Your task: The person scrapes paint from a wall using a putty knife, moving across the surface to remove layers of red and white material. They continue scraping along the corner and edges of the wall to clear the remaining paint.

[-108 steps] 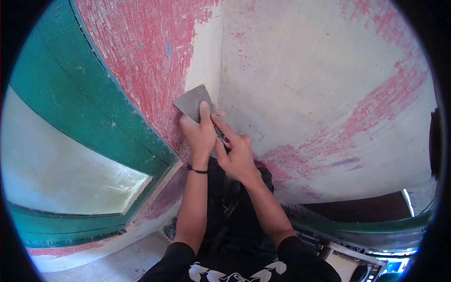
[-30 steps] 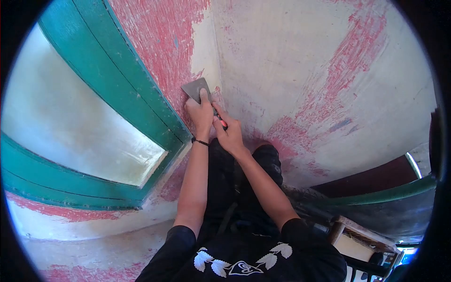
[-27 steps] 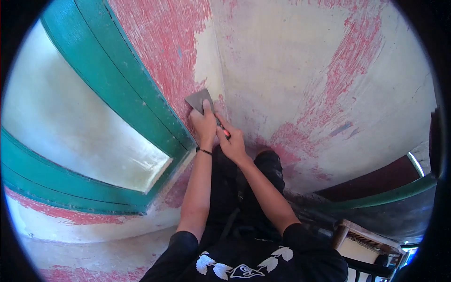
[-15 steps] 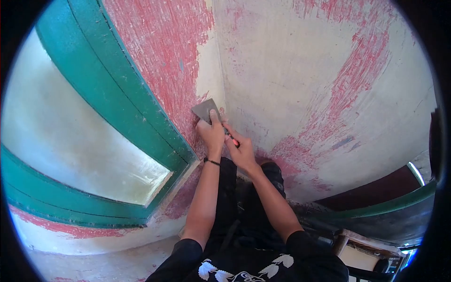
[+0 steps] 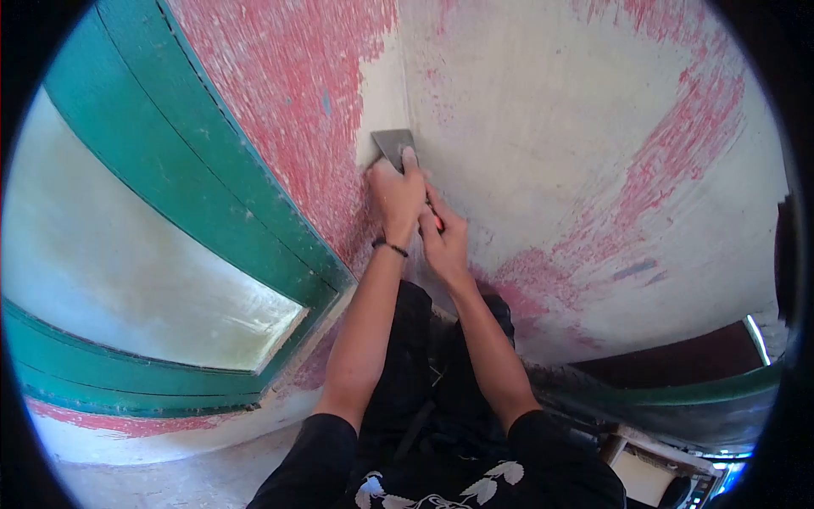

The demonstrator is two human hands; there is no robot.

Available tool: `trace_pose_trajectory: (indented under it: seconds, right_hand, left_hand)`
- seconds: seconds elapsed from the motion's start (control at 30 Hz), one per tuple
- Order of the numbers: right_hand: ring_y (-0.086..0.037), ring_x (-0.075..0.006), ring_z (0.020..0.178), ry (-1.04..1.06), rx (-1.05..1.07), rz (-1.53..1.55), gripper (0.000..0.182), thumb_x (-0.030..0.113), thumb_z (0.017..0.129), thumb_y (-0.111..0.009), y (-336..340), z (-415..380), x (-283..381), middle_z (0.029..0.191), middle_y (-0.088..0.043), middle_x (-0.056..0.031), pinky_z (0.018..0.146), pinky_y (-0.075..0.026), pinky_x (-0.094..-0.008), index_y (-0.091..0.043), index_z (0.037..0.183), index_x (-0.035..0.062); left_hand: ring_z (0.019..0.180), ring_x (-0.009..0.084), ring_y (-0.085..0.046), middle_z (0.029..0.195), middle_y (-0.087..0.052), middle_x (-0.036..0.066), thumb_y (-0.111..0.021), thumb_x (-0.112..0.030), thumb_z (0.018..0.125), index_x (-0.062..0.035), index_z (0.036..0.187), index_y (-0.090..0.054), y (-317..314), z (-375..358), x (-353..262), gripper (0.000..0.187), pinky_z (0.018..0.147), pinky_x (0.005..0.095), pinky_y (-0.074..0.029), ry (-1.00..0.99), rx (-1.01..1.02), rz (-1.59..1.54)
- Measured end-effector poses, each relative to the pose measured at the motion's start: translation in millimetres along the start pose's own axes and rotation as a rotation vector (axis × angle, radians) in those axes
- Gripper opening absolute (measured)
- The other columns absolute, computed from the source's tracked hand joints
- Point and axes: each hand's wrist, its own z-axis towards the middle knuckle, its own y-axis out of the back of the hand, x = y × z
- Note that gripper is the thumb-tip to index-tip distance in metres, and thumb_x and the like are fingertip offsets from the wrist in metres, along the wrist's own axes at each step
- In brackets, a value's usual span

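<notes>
A paint scraper [image 5: 392, 144] with a flat grey blade lies against the wall near the inner corner, on a bare cream strip beside the streaky red paint [image 5: 288, 110]. My left hand [image 5: 398, 195] is closed on it near the blade, the thumb stretched along the metal. Lower down, my right hand [image 5: 445, 237] wraps around the handle, of which a bit of red and black shows. The fingers of both hands partly hide the tool.
On the left is a green frame [image 5: 191, 140] around a pale panel [image 5: 127, 246]. The right wall [image 5: 526, 127] is whitish with red patches. Low on the right are a dark green-edged surface [image 5: 678, 392] and a wooden-framed piece of furniture [image 5: 661, 454].
Both hands and the scraper have moved up and slightly right along the wall, from the red paint's edge onto the cream strip. The view has shifted slightly.
</notes>
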Motion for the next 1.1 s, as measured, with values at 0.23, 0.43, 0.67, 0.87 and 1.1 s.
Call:
trace_pose_trajectory:
  seconds: [0.23, 0.43, 0.67, 0.87, 1.1]
  right_hand:
    - [-0.043, -0.0081, 0.064, 0.180, 0.061, -0.080, 0.047, 0.009, 0.091, -0.056, 4.0, -32.1, -28.7, 0.064, -0.045, -0.0077, 0.063, -0.043, -0.0270, -0.055, 0.138, 0.0042]
    - [-0.074, -0.0295, 0.086, 0.164, 0.141, -0.129, 0.045, 0.005, 0.088, -0.059, 0.7, -30.7, -24.8, 0.103, -0.068, -0.0255, 0.078, -0.054, -0.0333, -0.058, 0.133, 0.0027]
    - [-0.074, -0.0284, 0.089, 0.211, 0.139, -0.157, 0.046, 0.004, 0.087, -0.059, 11.9, -0.1, 3.6, 0.103, -0.070, -0.0235, 0.079, -0.054, -0.0321, -0.058, 0.133, 0.0006]
    - [-0.071, -0.0219, 0.069, 0.303, 0.153, -0.166, 0.048, 0.003, 0.085, -0.062, 2.1, -25.8, -37.5, 0.091, -0.071, -0.0205, 0.068, -0.054, -0.0302, -0.058, 0.133, 0.0001]
    - [-0.069, -0.0236, 0.064, 0.223, 0.152, -0.162, 0.046, 0.004, 0.086, -0.062, 12.7, -2.7, 1.0, 0.091, -0.071, -0.0220, 0.065, -0.053, -0.0300, -0.059, 0.131, -0.0001]
  left_hand:
    - [0.069, 0.0312, -0.071, 0.074, -0.071, 0.020, -0.058, -0.027, 0.097, 0.0108, 0.089, -0.068, 12.8, -45.0, 49.9, 0.040, 0.064, 0.0418, -0.052, -0.003, -0.152, -0.010]
    - [0.075, 0.0253, -0.071, 0.085, -0.074, 0.020, -0.057, -0.031, 0.098, 0.0094, 0.093, -0.071, 23.9, -49.6, 51.0, 0.043, 0.069, 0.0406, -0.052, 0.013, -0.123, -0.106]
    - [0.071, 0.0207, -0.069, 0.083, -0.074, 0.017, -0.054, -0.028, 0.101, 0.0075, 0.094, -0.072, 15.1, -28.5, 17.1, 0.041, 0.066, 0.0378, -0.053, 0.026, -0.088, -0.177]
    - [0.065, 0.0174, -0.067, 0.079, -0.073, 0.014, -0.055, -0.023, 0.101, 0.0111, 0.090, -0.070, 20.9, -50.6, 38.3, 0.039, 0.061, 0.0346, -0.052, 0.120, -0.113, -0.327]
    - [0.070, 0.0181, -0.066, 0.081, -0.072, 0.014, -0.053, -0.024, 0.102, 0.0101, 0.093, -0.064, 19.2, -36.5, 25.9, 0.037, 0.065, 0.0314, -0.051, 0.103, -0.018, -0.340]
